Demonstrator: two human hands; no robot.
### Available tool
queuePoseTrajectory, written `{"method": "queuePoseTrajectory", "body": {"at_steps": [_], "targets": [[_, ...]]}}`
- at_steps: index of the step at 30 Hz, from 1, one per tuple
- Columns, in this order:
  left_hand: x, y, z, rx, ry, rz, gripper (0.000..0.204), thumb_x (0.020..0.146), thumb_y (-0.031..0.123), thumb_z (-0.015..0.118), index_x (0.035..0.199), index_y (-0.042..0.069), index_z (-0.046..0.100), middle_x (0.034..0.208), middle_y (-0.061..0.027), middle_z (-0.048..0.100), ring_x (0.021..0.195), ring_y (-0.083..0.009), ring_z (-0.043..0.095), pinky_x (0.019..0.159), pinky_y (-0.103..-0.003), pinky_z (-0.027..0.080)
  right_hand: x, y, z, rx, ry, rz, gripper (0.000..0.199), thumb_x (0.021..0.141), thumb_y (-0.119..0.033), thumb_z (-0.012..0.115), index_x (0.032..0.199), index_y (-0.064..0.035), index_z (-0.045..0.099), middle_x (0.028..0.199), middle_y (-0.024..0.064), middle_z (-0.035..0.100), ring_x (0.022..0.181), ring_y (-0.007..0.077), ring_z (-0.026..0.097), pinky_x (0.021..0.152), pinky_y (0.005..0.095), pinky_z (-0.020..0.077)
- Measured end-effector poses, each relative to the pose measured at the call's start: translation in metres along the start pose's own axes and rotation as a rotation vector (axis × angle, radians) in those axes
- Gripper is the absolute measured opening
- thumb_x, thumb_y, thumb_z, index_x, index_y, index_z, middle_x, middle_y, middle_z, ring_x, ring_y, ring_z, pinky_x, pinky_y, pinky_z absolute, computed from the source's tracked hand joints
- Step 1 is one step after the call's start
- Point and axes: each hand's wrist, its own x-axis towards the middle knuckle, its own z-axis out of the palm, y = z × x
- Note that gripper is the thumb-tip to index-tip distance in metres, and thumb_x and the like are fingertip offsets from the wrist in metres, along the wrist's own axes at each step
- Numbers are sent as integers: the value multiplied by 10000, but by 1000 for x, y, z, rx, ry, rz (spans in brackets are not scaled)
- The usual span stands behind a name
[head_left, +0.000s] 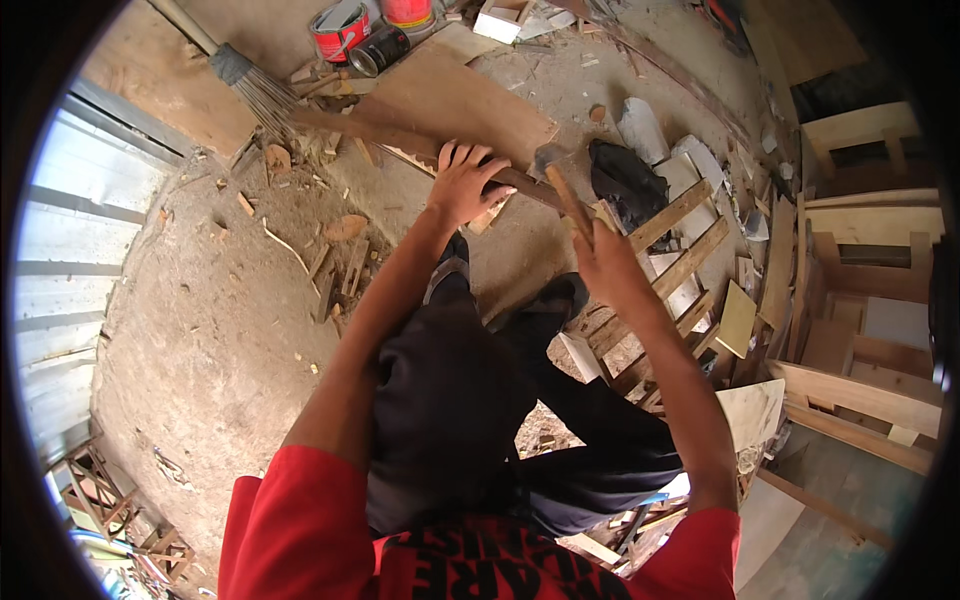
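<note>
My right hand [608, 268] is wrapped round the wooden handle of a hammer [570, 200]. Its dark head is raised just beside the right part of a long brown wooden plank [390, 135]. My left hand [465, 187] grips that plank near its middle, fingers over the far side and thumb toward the hammer. A pale piece of wood [488, 216] shows under the plank, partly hidden by my left hand. A flat brown board [455, 95] lies just beyond. Whether a nail is there is too small to tell.
A broom [250, 85] leans at the upper left, near a red paint can [340, 30] and a dark tin [378, 52]. A slatted wooden frame [680, 255] and a black bag [625, 180] lie to the right. Wood scraps [345, 265] litter the floor. Wooden furniture frames [870, 225] stand far right.
</note>
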Motion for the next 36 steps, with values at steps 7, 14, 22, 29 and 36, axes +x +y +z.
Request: {"method": "queuePoseTrajectory", "body": {"at_steps": [7, 14, 22, 29, 36], "targets": [[-4, -3, -4, 26, 13, -18, 471, 898, 558, 604, 1220, 220, 661, 1213, -77, 548, 1201, -272, 446, 1104, -500, 227, 9, -36, -18, 150, 40, 77, 279, 994, -260, 548, 1048, 12, 516, 717, 289, 629, 732, 494, 644, 620, 531, 513], [-2, -5, -1, 7, 41, -12, 468, 880, 555, 630, 1211, 225, 660, 1176, -71, 558, 1190, -278, 458, 1102, -487, 236, -4, -15, 8, 124, -28, 91, 336, 999, -322, 541, 1027, 13, 520, 760, 289, 633, 793, 488, 645, 666, 526, 497], [0, 0, -3, -17, 58, -12, 450, 870, 542, 647, 1183, 221, 679, 1185, -63, 556, 1218, -269, 444, 1110, -483, 227, -9, -3, 30, 298, 268, 47, 383, 1024, -355, 534, 961, 21, 568, 628, 184, 572, 563, 312, 619, 548, 411, 473], [-2, -2, -1, -18, 46, -18, 465, 876, 559, 630, 1182, 211, 678, 1195, -62, 555, 1202, -262, 448, 1101, -484, 235, -1, -2, 37, 593, 337, 44, 381, 1058, -368, 457, 977, -7, 548, 613, -17, 443, 534, 79, 459, 460, 264, 368], [-1, -4, 0, 3, 83, -7, 474, 879, 564, 626, 1191, 211, 680, 1201, -71, 562, 1193, -269, 460, 1094, -486, 247, -9, -7, 17, 365, 55, 228, 433, 1042, -385, 461, 960, 30, 550, 733, 229, 617, 673, 407, 632, 620, 464, 475]]}}
